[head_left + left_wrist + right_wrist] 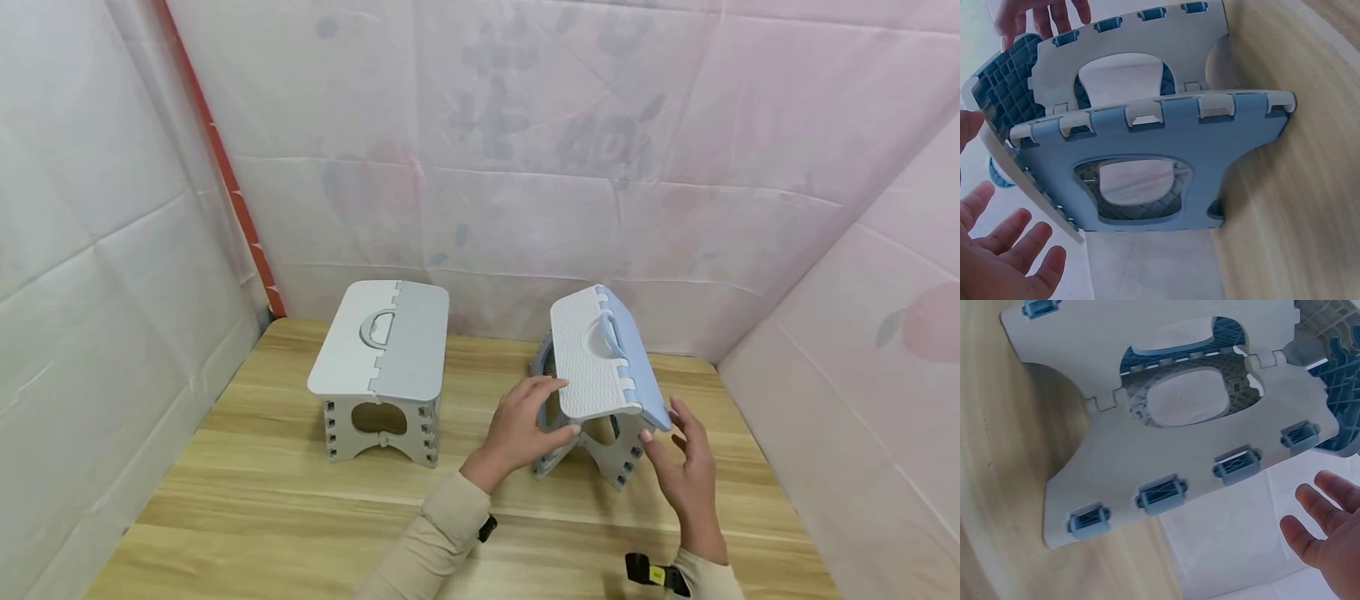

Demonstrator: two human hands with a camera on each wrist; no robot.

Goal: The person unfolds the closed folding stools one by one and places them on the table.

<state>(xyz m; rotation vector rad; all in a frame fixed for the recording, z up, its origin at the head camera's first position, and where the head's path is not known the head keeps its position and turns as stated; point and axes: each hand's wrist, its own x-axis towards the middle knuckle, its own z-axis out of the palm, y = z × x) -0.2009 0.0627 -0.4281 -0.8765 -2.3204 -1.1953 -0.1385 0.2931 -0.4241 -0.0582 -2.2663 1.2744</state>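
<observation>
On the right of the table stands a blue-and-white folding stool (592,358), its seat bent along the middle hinge so the blue half slopes down to the right. My left hand (521,425) is at the near left corner of the white half, fingers spread and thumb below the edge; any contact is hard to tell. The left wrist view shows those fingers straight beside the seat panel (1029,187). By the lower edge of the blue half is my right hand (686,467), fingers loosely bent. In the right wrist view, its visible fingers (1329,519) stand apart from the stool's leg panel (1210,450).
A second folding stool (382,342), white and grey, stands upright with a flat seat to the left. Both stools are on a wood-grain table (247,500). Pale sheets (525,225) hang behind and on both sides, with a red strip (232,183) at the back left.
</observation>
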